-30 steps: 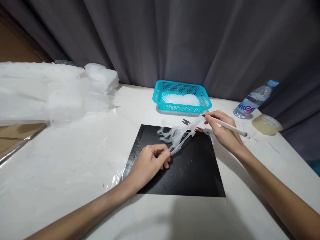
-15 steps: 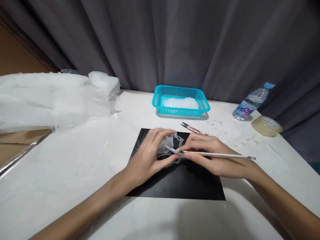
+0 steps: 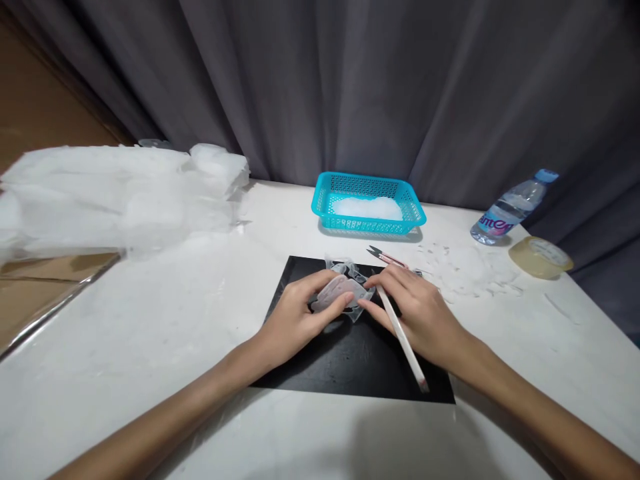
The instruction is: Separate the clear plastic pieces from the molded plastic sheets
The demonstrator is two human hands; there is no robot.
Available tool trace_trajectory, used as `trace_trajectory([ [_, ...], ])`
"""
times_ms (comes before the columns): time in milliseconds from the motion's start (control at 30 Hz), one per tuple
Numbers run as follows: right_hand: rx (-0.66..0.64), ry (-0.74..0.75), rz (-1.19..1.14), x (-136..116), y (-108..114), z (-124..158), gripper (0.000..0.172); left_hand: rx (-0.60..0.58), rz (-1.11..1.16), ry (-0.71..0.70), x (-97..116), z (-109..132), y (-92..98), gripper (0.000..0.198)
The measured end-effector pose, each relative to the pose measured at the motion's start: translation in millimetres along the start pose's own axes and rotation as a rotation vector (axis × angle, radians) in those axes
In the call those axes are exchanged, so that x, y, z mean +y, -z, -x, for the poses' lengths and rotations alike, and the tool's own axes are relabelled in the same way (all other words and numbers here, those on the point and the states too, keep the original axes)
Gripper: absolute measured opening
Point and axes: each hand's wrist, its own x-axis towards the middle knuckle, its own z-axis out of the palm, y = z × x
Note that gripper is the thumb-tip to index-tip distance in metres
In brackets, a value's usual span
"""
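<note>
Whitish piece (image 3: 338, 291) sits pinched in your left hand (image 3: 295, 320), likely for steadiness, smack between both hands' fingers; your right hand (image 3: 423, 313) grips the white stick (image 3: 404, 343) (tucked across, I guess, freeing its fingertips).

The left hand (image 3: 293, 320) and the right hand (image 3: 427, 320) are both bare, with slender fingers (image 3: 394, 285) and smooth, narrow wrists (image 3: 261, 348); the left forearm (image 3: 195, 400) and the right forearm (image 3: 530, 397) are likewise bare, long and slim, each widening gradually toward the view's edge
</note>
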Motion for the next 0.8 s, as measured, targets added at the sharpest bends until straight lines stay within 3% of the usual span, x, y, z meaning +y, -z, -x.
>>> trace_trajectory([
  [100,-0.012,0.029,0.054,-5,-2,1,0.007,0.030,0.008,0.003,0,1,0.1,0.018],
  [333,-0.005,0.109,0.077,-12,3,1,0.015,-0.048,0.002,-0.065,6,0,2.8,0.019],
  [433,0.053,0.170,0.139,-12,3,0,0.015,-0.044,0.113,0.026,7,-2,7.3,0.021],
  [633,0.192,0.083,0.070,-8,-3,-1,0.017,0.220,0.557,0.305,-1,-14,16.0,0.024],
  [800,0.118,0.028,-0.074,-6,-6,0,0.015,0.130,0.527,0.235,-2,-13,12.7,0.023],
])
